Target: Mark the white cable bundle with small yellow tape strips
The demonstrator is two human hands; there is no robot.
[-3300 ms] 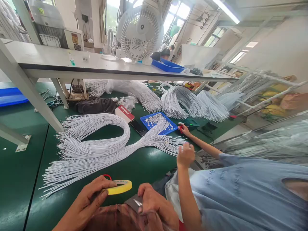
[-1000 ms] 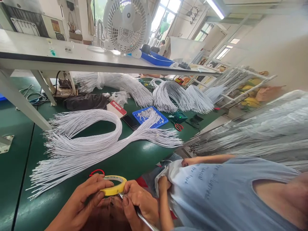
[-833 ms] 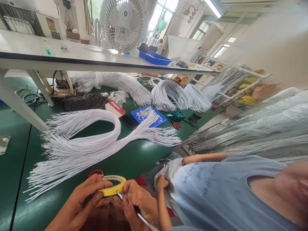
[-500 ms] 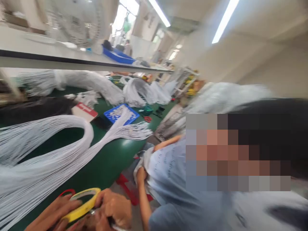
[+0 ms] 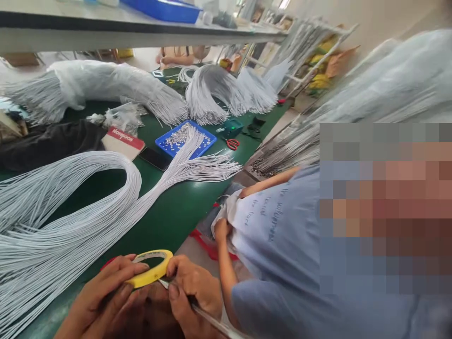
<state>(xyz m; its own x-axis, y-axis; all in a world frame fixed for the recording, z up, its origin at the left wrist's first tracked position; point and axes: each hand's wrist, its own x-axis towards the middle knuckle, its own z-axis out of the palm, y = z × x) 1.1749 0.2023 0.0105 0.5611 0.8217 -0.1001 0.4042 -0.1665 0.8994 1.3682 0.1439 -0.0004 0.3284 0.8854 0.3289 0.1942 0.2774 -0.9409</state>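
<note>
At near worktop edge (image 5: 165, 226): left hand (image 5: 102, 296) grips yellow tape roll (image 5: 150, 273), right hand (image 5: 192, 292) pinches metal tool (image 5: 212, 320); keep roll steady, tool tip at tape edge.

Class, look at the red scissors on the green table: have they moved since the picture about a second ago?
No. The scissors lie just right of the blue tray, beside the green box, as before; only the camera has shifted.

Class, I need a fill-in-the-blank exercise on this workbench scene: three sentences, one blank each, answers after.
1. The left hand grips a roll of tape coloured ____.
2. The blue tray rests on a table coloured ____.
3. The scissors beyond the tray have handles coloured ____.

Missing words: yellow; green; red
</note>
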